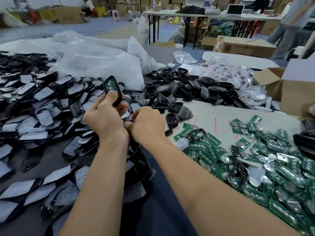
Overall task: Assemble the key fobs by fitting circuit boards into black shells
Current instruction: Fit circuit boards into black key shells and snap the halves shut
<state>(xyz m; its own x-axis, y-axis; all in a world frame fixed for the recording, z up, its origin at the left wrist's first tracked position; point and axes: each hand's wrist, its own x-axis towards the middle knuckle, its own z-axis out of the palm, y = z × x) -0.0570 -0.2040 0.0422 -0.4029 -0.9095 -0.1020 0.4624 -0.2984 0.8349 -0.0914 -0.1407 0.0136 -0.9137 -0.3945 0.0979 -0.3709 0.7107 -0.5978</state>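
Two hands, left hand (104, 116) and right hand (146, 123), and one black shell (111, 87) with a green board in it. Then loose shells (187, 89) in the middle heap: dozens, way too many to count. Same deal for the green circuit boards (272, 167) on the right. The film-covered pieces (34, 103) on the left, even more. One open cardboard box (296, 92), one laptop (235, 9)

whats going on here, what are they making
A person is assembling key fobs. The left hand holds up a black shell with a green board seated in it; the right hand is curled beside it, contents unclear. To the right lie loose boards; empty shells sit beyond the hands.
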